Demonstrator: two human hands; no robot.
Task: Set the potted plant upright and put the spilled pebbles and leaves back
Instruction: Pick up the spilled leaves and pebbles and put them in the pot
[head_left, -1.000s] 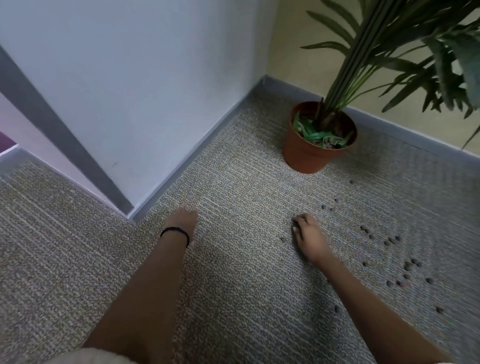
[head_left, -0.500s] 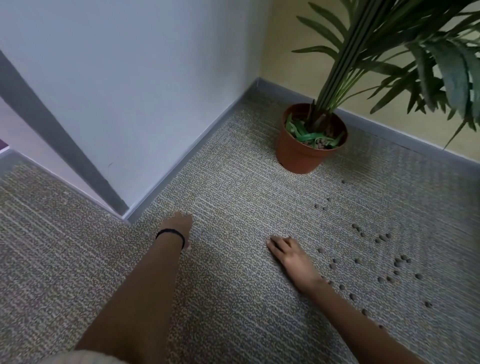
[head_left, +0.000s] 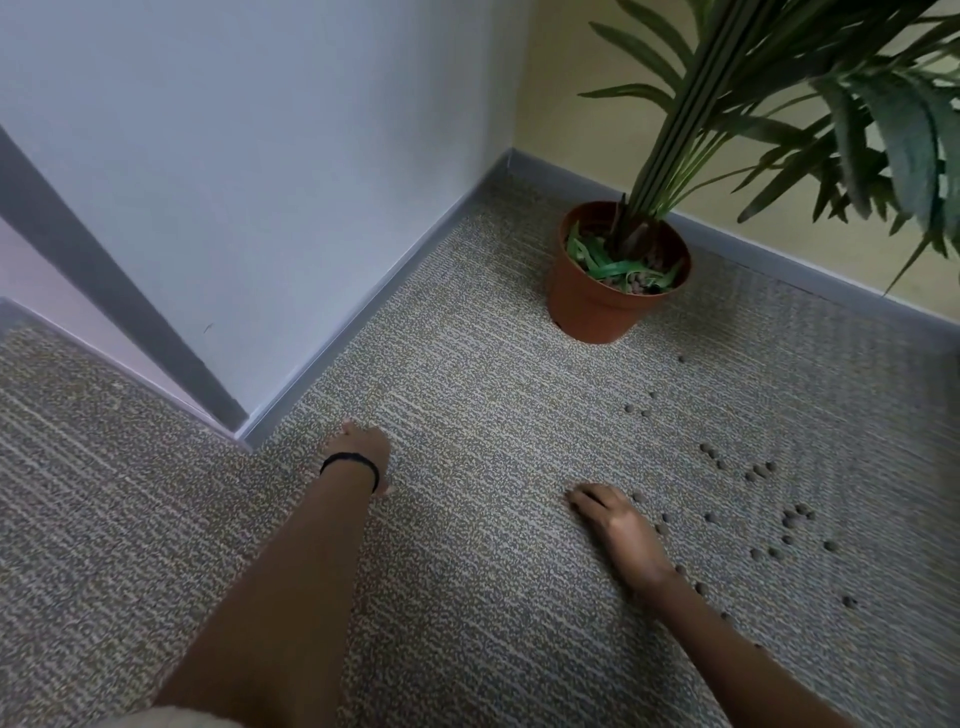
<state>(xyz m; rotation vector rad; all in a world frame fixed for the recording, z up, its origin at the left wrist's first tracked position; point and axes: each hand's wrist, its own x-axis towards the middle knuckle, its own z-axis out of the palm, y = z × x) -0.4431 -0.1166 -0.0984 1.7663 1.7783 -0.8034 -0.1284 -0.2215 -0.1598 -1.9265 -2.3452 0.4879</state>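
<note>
The terracotta pot (head_left: 597, 306) stands upright in the corner of the carpet, with the green plant (head_left: 691, 119) rising from it and loose green leaves (head_left: 618, 267) and pebbles lying on top inside. Several small brown pebbles (head_left: 792, 514) are scattered over the carpet to the right of the pot and toward me. My right hand (head_left: 618, 525) lies flat on the carpet with its fingers stretched out, at the left edge of the pebbles, a few of them touching its outer side. My left hand (head_left: 361, 449), with a black band on the wrist, rests on the carpet to the left and holds nothing.
A white wall with a grey skirting (head_left: 363, 332) runs along the left and ends in a protruding corner just beyond my left hand. A yellow wall (head_left: 597, 140) with grey skirting stands behind the pot. Plant fronds (head_left: 893, 130) overhang the upper right.
My right hand drew back toward me across the carpet and its fingers flattened out. My left hand stayed planted in place. The view shifted slightly.
</note>
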